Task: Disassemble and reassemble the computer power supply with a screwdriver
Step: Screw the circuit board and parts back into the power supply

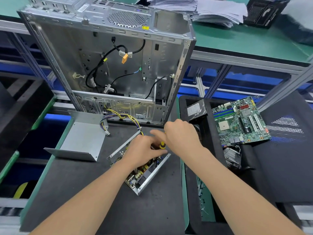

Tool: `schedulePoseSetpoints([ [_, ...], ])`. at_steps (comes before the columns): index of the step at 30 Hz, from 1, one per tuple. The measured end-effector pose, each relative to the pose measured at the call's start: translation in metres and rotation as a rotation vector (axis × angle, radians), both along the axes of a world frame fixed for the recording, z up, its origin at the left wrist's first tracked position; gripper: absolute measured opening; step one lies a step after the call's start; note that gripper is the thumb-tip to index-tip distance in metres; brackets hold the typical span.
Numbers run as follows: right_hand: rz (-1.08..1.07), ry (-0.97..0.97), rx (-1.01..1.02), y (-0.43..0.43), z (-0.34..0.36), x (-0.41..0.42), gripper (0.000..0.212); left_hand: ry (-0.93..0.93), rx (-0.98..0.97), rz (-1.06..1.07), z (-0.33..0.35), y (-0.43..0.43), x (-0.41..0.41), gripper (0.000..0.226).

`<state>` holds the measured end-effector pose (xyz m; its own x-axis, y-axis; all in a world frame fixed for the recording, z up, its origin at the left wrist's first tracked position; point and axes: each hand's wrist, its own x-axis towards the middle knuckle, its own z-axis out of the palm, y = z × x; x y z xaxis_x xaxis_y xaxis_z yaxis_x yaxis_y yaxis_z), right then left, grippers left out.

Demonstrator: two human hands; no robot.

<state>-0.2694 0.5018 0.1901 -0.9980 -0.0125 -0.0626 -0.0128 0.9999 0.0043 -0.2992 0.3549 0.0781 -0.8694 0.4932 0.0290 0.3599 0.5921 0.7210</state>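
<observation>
The opened power supply (145, 173) lies on the dark mat, its circuit board exposed in a metal tray. Its bent metal cover (81, 141) sits apart to the left. A bundle of coloured wires (122, 117) runs from the supply toward the cover. My left hand (144, 150) rests on the supply's far end, fingers curled over the components. My right hand (181, 134) grips the yellow and black screwdriver (162, 145), which stands over the supply between both hands. The tip is hidden.
An empty computer case (108, 65) stands upright behind the mat, cables hanging inside. To the right, a black tray holds a motherboard (240, 121), a hard drive (196, 110) and a heatsink (232, 156). Small screws (202, 197) lie on the green strip. Paper stacks (211, 9) lie far back.
</observation>
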Motion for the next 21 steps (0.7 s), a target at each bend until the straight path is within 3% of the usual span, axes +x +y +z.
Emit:
schedulePoseSetpoints([
  [3,-0.056,0.093,0.099,-0.006,0.0,0.003,0.071,0.014,0.024,-0.013,0.004,0.0,0.0,0.031],
  [6,-0.008,0.069,0.025,0.0,-0.002,0.006,0.07,0.011,0.037,-0.037,0.004,0.0,0.0,0.02],
  [7,0.076,0.048,-0.013,0.004,-0.001,0.008,0.063,-0.008,0.039,-0.024,0.002,0.0,0.0,0.017],
  [9,0.321,-0.022,-0.075,0.013,0.006,0.011,0.036,-0.005,0.042,0.008,0.0,0.001,-0.001,0.036],
  [11,0.483,-0.135,-0.023,0.018,0.012,0.011,0.015,-0.004,0.05,0.017,-0.002,0.001,-0.001,0.034],
  [16,0.316,-0.188,-0.051,0.015,0.012,0.007,0.015,-0.009,0.058,-0.024,0.001,-0.001,0.001,0.017],
  [21,0.134,-0.076,-0.039,0.011,-0.001,0.002,0.044,-0.02,0.024,-0.034,0.004,0.0,0.001,0.019],
])
